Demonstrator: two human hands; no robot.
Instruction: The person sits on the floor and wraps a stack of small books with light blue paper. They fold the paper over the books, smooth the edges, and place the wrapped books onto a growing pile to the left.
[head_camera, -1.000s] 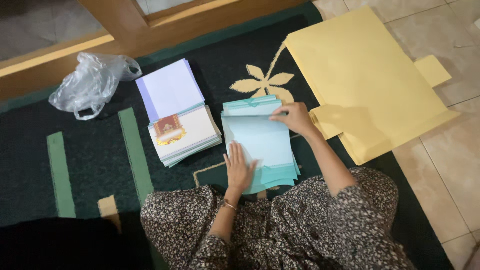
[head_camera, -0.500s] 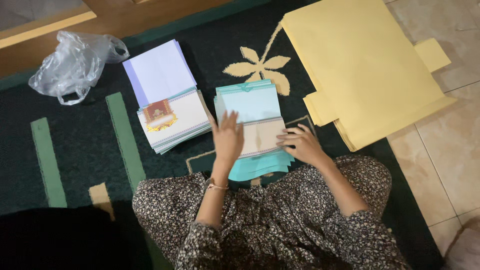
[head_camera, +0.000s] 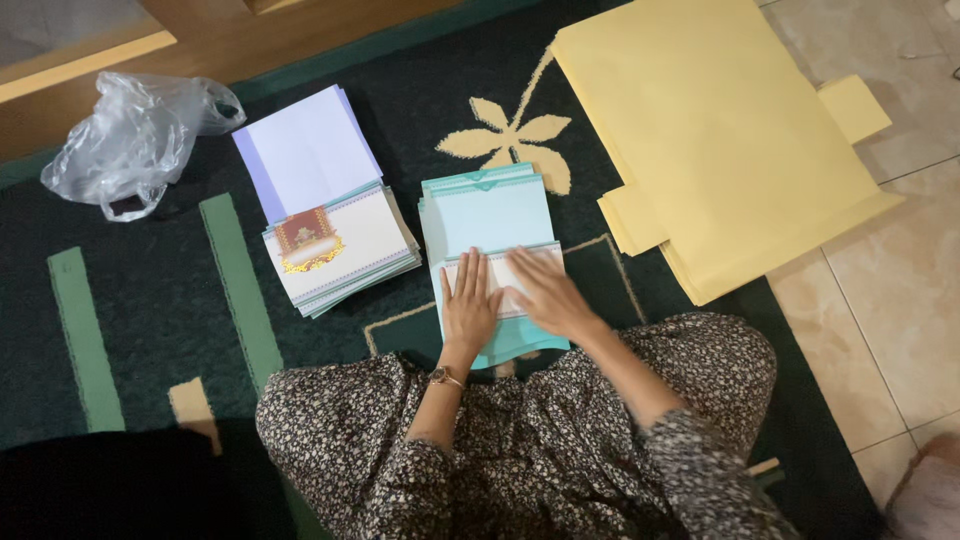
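A stack of light teal cards (head_camera: 487, 212) lies on the dark green carpet (head_camera: 150, 330) in front of my lap. The top card is folded over, showing a white face with a teal border. My left hand (head_camera: 468, 305) lies flat on the near part of that folded card, fingers together. Beside it, my right hand (head_camera: 545, 292) presses flat on the same card, fingers pointing to the upper left. Neither hand grips anything.
Left of the teal stack sits a pile of white cards with a red and gold emblem (head_camera: 340, 248), with pale lavender sheets (head_camera: 305, 150) behind it. A crumpled clear plastic bag (head_camera: 135, 140) lies far left. Large yellow paper sheets (head_camera: 715, 140) lie at right, partly on tiled floor (head_camera: 890, 290).
The top teal card has been folded over toward me. Both hands came together and now press flat on it; earlier the right hand was at the stack's far right edge.
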